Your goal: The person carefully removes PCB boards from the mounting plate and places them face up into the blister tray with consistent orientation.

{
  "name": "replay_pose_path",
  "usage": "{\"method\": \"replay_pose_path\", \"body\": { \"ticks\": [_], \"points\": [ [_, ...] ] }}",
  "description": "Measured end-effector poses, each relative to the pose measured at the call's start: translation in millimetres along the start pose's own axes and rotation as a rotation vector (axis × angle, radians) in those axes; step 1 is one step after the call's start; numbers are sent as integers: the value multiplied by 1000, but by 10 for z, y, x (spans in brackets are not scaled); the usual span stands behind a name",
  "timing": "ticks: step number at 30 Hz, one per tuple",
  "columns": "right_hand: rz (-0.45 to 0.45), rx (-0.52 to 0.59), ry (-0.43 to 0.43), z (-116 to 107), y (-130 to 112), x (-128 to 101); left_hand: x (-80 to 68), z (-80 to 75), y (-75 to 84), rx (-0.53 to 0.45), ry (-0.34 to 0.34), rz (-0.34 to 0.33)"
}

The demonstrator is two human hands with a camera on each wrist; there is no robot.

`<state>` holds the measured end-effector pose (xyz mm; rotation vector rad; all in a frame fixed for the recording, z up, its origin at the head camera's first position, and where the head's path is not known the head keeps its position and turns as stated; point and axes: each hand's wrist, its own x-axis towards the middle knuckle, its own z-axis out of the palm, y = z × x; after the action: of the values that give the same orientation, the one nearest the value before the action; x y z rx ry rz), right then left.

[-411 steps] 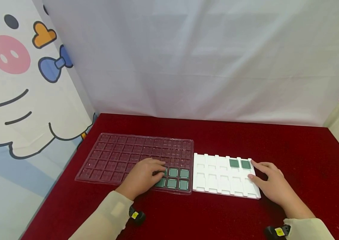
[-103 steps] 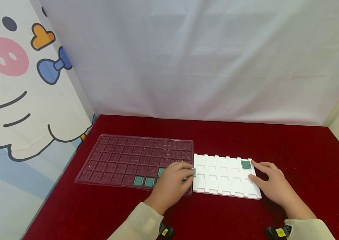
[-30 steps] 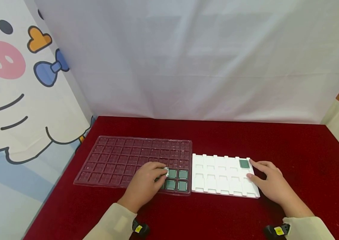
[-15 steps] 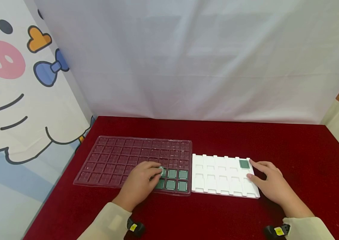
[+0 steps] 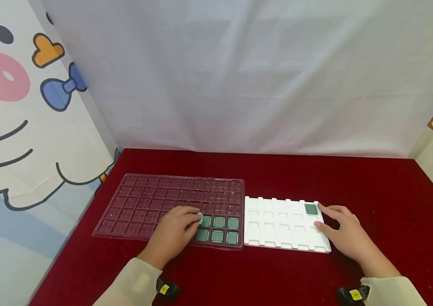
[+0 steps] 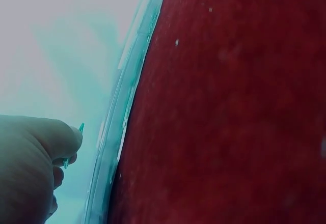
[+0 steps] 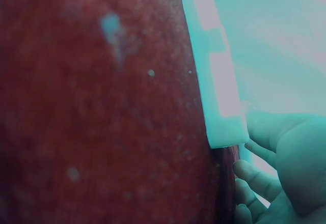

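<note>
My left hand (image 5: 174, 231) pinches a thin green square chip (image 5: 201, 217) between thumb and fingers, over the clear plastic tray (image 5: 163, 193). In the left wrist view that chip (image 6: 81, 128) shows edge-on at the thumb tip. Several green chips (image 5: 232, 223) sit in two rows of pockets at the tray's near right; the hand hides some pockets left of them. My right hand (image 5: 348, 231) touches the right end of the white slotted tray (image 5: 285, 221), thumb and index finger extended along it. One green chip (image 5: 311, 209) lies in that tray's far right slot.
Both trays lie side by side on a red cloth-covered table (image 5: 262, 276). A white curtain (image 5: 258, 76) hangs behind it, and a cartoon-printed panel (image 5: 6, 127) stands on the left.
Over the last second my left hand has moved left above the clear tray with the chip. Compared with the oldest frame, one chip fewer is in the white tray. My right hand stays put.
</note>
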<state>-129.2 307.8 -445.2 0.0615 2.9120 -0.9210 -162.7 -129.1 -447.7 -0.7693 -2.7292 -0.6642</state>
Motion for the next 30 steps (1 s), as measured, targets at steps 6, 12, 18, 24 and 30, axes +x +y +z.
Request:
{"method": "replay_pose_path", "body": {
  "ticks": [6, 12, 18, 24, 30],
  "points": [
    [-2, 0, -1, -3, -3, 2, -20, -19, -59, -3, 5, 7],
    [-5, -1, -2, -2, -1, 8, -41, -20, -113, 4, -2, -5],
    [-12, -4, 2, -5, 13, 19, -34, -17, -130, -7, -12, -12],
    [-6, -3, -1, 5, 20, 20, -35, -2, -141, -1, -14, -13],
    [3, -6, -5, 12, 24, 20, -45, 13, -146, -1, -25, -35]
  ]
}}
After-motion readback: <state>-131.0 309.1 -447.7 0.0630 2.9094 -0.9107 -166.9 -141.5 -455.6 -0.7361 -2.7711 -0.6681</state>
